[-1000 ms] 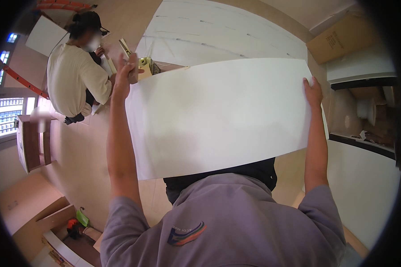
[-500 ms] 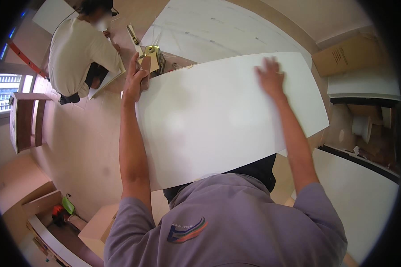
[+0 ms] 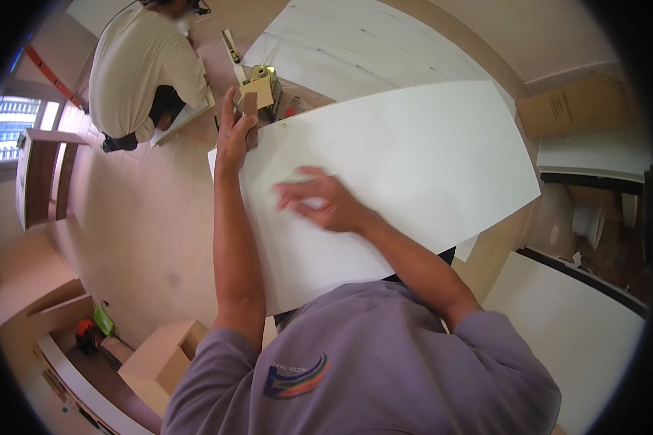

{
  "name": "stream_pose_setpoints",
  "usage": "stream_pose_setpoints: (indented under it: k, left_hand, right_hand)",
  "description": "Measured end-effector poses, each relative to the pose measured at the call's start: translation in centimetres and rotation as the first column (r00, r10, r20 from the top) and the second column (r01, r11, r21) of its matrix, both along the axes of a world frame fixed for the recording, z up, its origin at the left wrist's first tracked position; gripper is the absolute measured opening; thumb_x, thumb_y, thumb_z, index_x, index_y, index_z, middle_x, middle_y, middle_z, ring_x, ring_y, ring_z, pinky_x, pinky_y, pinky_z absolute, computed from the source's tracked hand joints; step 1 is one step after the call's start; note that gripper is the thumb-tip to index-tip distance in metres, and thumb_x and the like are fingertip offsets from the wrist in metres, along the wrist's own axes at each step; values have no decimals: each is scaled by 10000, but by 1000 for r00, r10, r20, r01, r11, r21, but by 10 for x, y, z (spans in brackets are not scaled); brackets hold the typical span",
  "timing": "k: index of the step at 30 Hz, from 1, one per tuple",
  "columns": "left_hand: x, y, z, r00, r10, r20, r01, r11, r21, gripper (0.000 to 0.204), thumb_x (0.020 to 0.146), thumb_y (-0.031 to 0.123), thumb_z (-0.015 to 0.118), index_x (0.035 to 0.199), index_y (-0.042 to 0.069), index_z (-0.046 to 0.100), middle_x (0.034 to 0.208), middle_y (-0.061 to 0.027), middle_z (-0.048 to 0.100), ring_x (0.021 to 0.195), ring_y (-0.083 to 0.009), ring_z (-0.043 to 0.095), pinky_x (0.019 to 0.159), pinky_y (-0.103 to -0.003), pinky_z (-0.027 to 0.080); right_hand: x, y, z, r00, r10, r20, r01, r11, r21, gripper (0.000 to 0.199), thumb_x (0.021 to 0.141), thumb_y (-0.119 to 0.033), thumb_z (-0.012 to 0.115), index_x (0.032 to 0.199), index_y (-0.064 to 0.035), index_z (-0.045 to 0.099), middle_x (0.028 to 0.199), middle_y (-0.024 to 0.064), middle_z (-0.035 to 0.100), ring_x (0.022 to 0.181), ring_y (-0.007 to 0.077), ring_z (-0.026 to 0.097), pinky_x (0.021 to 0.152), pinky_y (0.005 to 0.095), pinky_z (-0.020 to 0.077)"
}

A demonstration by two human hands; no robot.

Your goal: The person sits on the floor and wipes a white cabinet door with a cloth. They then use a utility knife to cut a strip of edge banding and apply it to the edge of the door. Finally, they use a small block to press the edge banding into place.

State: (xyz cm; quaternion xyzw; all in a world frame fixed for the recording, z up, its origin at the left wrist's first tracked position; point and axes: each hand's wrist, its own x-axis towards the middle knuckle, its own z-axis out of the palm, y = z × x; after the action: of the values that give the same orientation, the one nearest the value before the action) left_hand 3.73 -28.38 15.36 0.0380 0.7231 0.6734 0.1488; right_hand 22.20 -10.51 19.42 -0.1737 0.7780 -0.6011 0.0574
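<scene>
A large white panel (image 3: 399, 159) lies across in front of my body, its far edge slanting up to the right. At the panel's far left corner, my left hand (image 3: 232, 148) is closed around a flat reddish-brown block (image 3: 251, 109), with one finger pointing up beside it. Over the left half of the panel is my right hand (image 3: 323, 201), blurred by motion. Its fingers are apart and hold nothing; whether they touch the surface I cannot tell. Just beyond the block stands a yellow-and-black box-shaped thing (image 3: 265, 78).
A co-worker (image 3: 141, 69) in a light shirt crouches at far left over a white board. Behind my panel lies a marble-patterned sheet (image 3: 363, 47). Cardboard (image 3: 573, 105) and an open cabinet recess (image 3: 602, 225) stand right. Wooden boxes (image 3: 156, 362) sit at lower left.
My right hand has swept from the panel's far right toward its left middle. My left hand stays closed on the block. The view has shifted slightly.
</scene>
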Motion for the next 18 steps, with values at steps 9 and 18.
stream_pose_setpoints:
  k: [9,18]
  left_hand:
    - [2,1,6,999,-3,-41,2,1000,-27,795,846,134,582,1583,173,288,960,-41,517,835,-141,472,771,-264,431]
    - [1,34,8,999,22,31,-23,999,42,792,848,84,590,1576,142,285,892,-9,479,758,-107,448,674,-242,403]
  right_hand:
    - [152,159,26,685,-625,-374,630,252,735,428,873,-157,687,1277,-25,633,1447,194,514,1349,420,458,1072,514,411]
    - [178,154,-29,107,-965,-240,924,8,382,727,913,-293,722,1482,5,382,1626,267,83,1504,453,143,1195,509,255]
